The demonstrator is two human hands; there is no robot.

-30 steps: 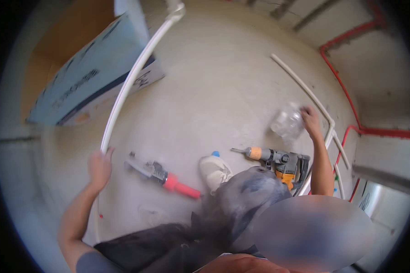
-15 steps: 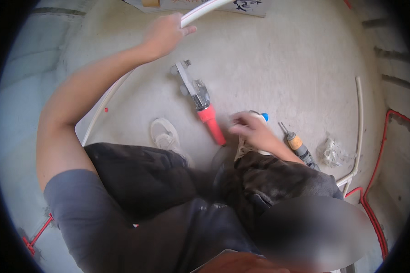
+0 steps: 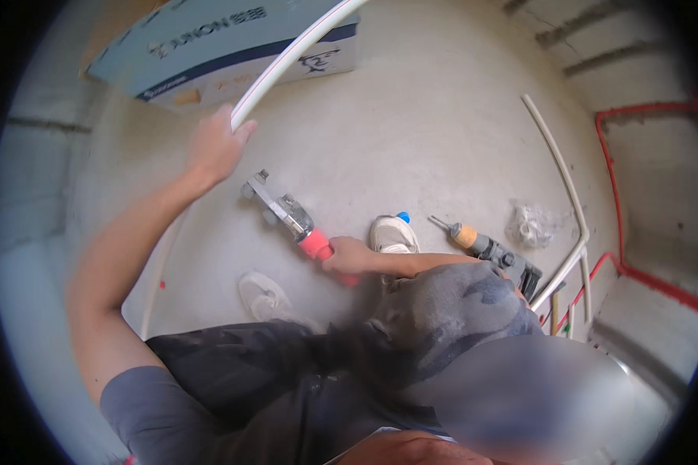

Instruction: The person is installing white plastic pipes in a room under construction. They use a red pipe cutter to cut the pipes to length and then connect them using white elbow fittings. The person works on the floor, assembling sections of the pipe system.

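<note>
My left hand (image 3: 215, 147) is closed around a white plastic pipe (image 3: 291, 56) with a thin red stripe, which rises past the top of the picture. Near my shoes lies a pipe fusion welder (image 3: 293, 215) with a flat metal head, round dies and a red handle. My right hand (image 3: 349, 257) grips that red handle, its fingers wrapped over it; the handle's end shows below the hand. The welder's head points away to the far left. A pale pipe length (image 3: 163, 263) runs along the floor below my left forearm.
A large light blue and white carton (image 3: 225, 58) stands at the far left. To the right lie a rotary hammer drill (image 3: 485, 246), a clear plastic bag (image 3: 529, 226) and a bent white pipe (image 3: 557, 151). Red conduit (image 3: 606, 147) runs along the right wall. A small blue piece (image 3: 402, 217) touches my right shoe.
My right hand has moved from above my shoe onto the welder's handle and closed on it. The left hand still holds the pipe. The view has shifted, showing more of the carton.
</note>
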